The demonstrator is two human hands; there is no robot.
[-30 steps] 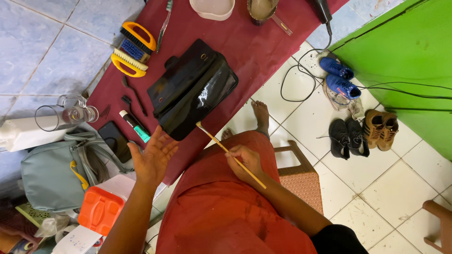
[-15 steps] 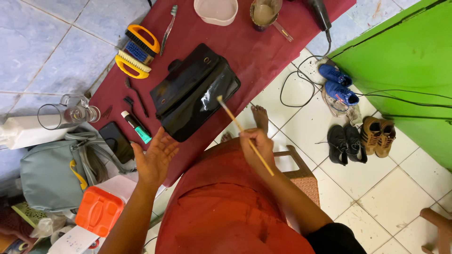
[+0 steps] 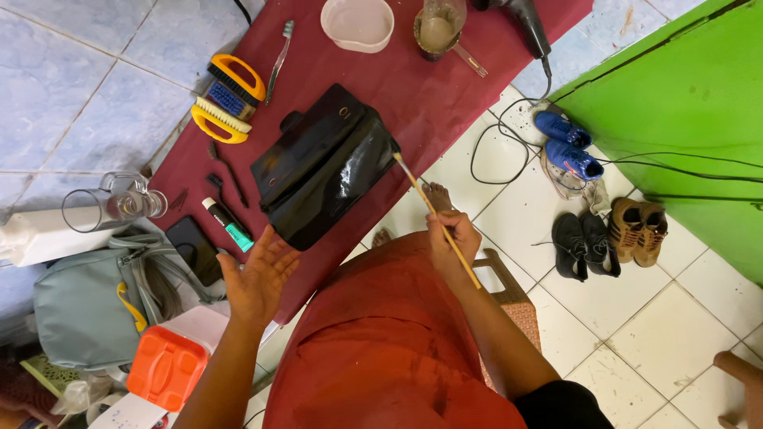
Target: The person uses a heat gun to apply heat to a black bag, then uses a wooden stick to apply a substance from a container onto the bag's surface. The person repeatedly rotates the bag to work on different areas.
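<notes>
A shiny black leather bag (image 3: 322,163) lies on a dark red cloth (image 3: 429,87) over the table. My right hand (image 3: 451,241) grips a thin wooden-handled paintbrush (image 3: 433,210), whose tip touches the bag's right edge. My left hand (image 3: 258,278) hovers flat with fingers spread, palm up, just below the bag's lower corner and holds nothing. I sit in a red-orange garment (image 3: 381,342).
On the cloth lie two yellow scrub brushes (image 3: 226,99), a toothbrush (image 3: 278,49), a white bowl (image 3: 358,22), a cup of brownish liquid (image 3: 439,30), a hair dryer (image 3: 524,22), a small tube (image 3: 229,226), a phone (image 3: 193,248). Glass jug (image 3: 111,208), grey bag (image 3: 87,306), orange lid (image 3: 165,369) left. Shoes (image 3: 592,206) on the floor right.
My right hand has swung the paintbrush up and rightward until its tip meets the bag's right edge. My left hand stays open near the bag's lower corner.
</notes>
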